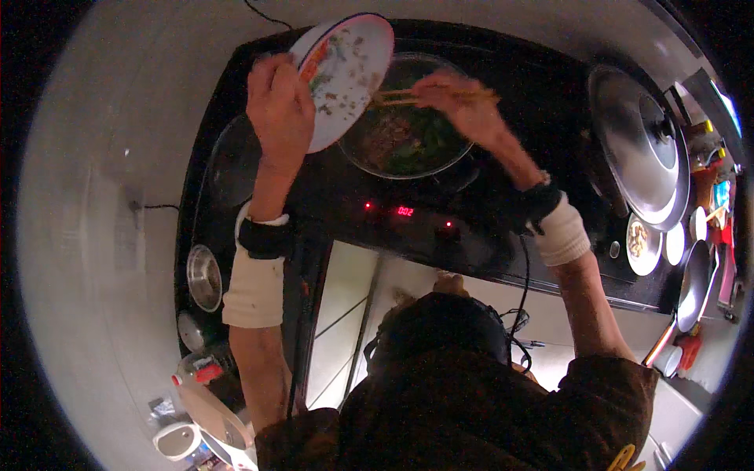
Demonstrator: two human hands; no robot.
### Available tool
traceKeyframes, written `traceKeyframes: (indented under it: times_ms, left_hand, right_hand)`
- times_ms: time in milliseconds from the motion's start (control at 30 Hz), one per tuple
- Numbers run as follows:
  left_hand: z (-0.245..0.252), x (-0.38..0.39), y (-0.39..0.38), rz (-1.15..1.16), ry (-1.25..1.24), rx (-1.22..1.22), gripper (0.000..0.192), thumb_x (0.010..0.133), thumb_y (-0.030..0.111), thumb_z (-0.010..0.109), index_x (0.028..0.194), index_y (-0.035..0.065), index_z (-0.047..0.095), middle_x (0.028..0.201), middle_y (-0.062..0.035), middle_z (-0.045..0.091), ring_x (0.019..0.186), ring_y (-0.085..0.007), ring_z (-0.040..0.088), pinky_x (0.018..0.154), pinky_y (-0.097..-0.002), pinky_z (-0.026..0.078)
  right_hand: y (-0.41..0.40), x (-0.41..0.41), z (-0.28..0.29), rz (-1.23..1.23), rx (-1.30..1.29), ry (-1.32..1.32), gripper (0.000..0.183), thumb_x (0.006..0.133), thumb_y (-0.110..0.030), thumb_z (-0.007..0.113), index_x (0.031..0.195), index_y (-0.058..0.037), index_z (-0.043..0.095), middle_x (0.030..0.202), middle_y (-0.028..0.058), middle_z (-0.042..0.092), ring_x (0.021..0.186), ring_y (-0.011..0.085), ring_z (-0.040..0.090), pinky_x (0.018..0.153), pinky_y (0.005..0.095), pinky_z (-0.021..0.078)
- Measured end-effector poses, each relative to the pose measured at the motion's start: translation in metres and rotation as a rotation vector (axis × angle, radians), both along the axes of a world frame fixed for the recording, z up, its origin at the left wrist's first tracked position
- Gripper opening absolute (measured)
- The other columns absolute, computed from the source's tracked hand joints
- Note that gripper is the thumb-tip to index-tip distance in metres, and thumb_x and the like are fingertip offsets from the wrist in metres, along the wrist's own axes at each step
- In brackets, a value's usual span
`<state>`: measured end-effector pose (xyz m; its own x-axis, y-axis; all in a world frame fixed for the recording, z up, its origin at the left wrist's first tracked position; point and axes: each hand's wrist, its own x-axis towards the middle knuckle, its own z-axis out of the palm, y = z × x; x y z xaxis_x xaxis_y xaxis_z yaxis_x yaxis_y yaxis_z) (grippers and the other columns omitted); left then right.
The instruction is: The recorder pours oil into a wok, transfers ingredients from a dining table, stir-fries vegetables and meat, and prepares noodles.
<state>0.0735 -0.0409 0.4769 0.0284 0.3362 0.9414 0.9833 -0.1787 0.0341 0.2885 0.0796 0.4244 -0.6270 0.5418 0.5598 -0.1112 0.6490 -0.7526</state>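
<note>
My left hand grips the edge of a white plate, tilted steeply over the left side of a round pan. Dark and green food bits and a red-orange patch cling to the plate's face. Wooden chopsticks are held in my right hand, above the pan, their tips at the plate's lower right edge. Inside the pan lie green leaves and a heap of brownish food, perhaps minced meat.
The black cooktop has a lit red display. On the right are a large domed metal lid, a white bowl with food and a frying pan. A metal bowl and a large plastic bottle stand on the left.
</note>
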Motion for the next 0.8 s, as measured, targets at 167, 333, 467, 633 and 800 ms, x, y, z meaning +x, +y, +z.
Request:
traceKeyframes:
  times_ms: [167,333,467,633,800]
  left_hand:
    - [-0.009,-0.038,0.002,0.228,0.02,0.057,0.015,0.069,-0.001,0.056,0.084,-0.0006,0.057,0.09,-0.0172,0.055,0.081,-0.0342,0.054,0.068,-0.0382,0.046]
    - [-0.044,-0.068,-0.016,0.203,-0.325,0.01,0.016,0.067,-0.002,0.054,0.083,-0.0029,0.055,0.083,-0.0167,0.053,0.074,-0.0302,0.053,0.065,-0.035,0.043]
    - [-0.066,-0.07,-0.031,0.186,-0.455,-0.017,0.013,0.066,0.0,0.053,0.078,-0.0041,0.054,0.077,-0.0137,0.05,0.069,-0.0256,0.051,0.064,-0.0328,0.041]
    - [-0.072,-0.074,-0.019,0.064,-0.583,0.041,0.009,0.068,0.002,0.053,0.076,-0.0032,0.053,0.076,-0.012,0.049,0.067,-0.0223,0.048,0.063,-0.0313,0.039]
    - [-0.076,-0.102,-0.022,-0.009,-0.642,0.048,0.007,0.069,0.003,0.052,0.072,-0.003,0.05,0.072,-0.0096,0.046,0.062,-0.02,0.044,0.06,-0.031,0.037]
  right_hand:
    - [0.056,0.007,-0.038,-0.264,0.423,-0.317,0.016,0.083,-0.004,0.056,0.098,-0.0006,0.061,0.095,0.0074,0.06,0.088,0.0195,0.059,0.077,0.0285,0.0473]
    - [0.049,-0.018,-0.071,0.039,0.174,-0.196,0.012,0.085,-0.008,0.056,0.094,-0.002,0.062,0.094,0.0061,0.061,0.087,0.0169,0.058,0.074,0.0285,0.0464]
    - [0.015,-0.029,-0.063,0.163,0.031,-0.261,0.014,0.085,-0.013,0.056,0.094,-0.0045,0.064,0.095,0.0072,0.062,0.089,0.0187,0.059,0.08,0.0299,0.0469]
    - [0.092,-0.002,-0.096,0.409,-0.215,0.035,0.016,0.084,-0.012,0.057,0.095,-0.004,0.064,0.094,0.0068,0.063,0.088,0.0179,0.059,0.081,0.0303,0.0474]
    - [0.039,-0.026,-0.057,0.436,-0.221,-0.197,0.015,0.083,-0.011,0.058,0.095,-0.0032,0.064,0.097,0.0072,0.062,0.088,0.0173,0.058,0.079,0.0303,0.0469]
